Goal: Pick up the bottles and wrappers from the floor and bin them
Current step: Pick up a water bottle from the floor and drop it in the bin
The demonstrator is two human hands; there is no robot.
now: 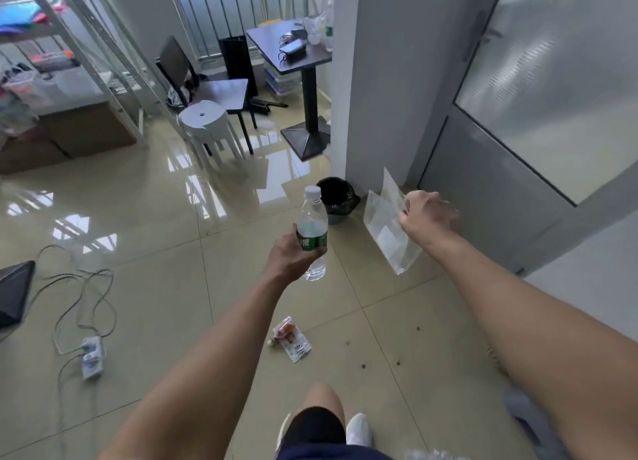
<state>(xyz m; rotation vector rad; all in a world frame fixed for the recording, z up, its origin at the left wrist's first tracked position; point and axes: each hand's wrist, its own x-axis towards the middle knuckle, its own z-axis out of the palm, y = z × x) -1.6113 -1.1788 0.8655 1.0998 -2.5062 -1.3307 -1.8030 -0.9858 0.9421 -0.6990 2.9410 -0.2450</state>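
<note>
The left hand (290, 256) has its grip wrapped around a clear plastic bottle (312, 233) at the green label, holding it upright with the white cap on top and the base showing below the fingers. The right hand (428, 218) has its grip closed on the upper edge of a white paper bag (388, 226), which hangs down from the fingers, tilted, with its lower corner above the floor (155, 218). Both arms reach forward over glossy beige tiles. Just beyond the bottle and left of the bag stands a small bin (336, 197) lined with a black bag, set against the foot of a white pillar (379, 97); the bottle's cap overlaps the bin's rim in this view, but it is not inside. A printed snack wrapper (291, 339) lies flat on the floor between the two forearms, close to the person's feet, with a few dark crumbs (379, 356) scattered to its right. On the left a white power strip (92, 356) and its looping cable rest on the tiles. Farther back stand a white stool (207, 121), a dark chair (203, 83) and a dark tabletop (290, 45) on a pedestal.
</note>
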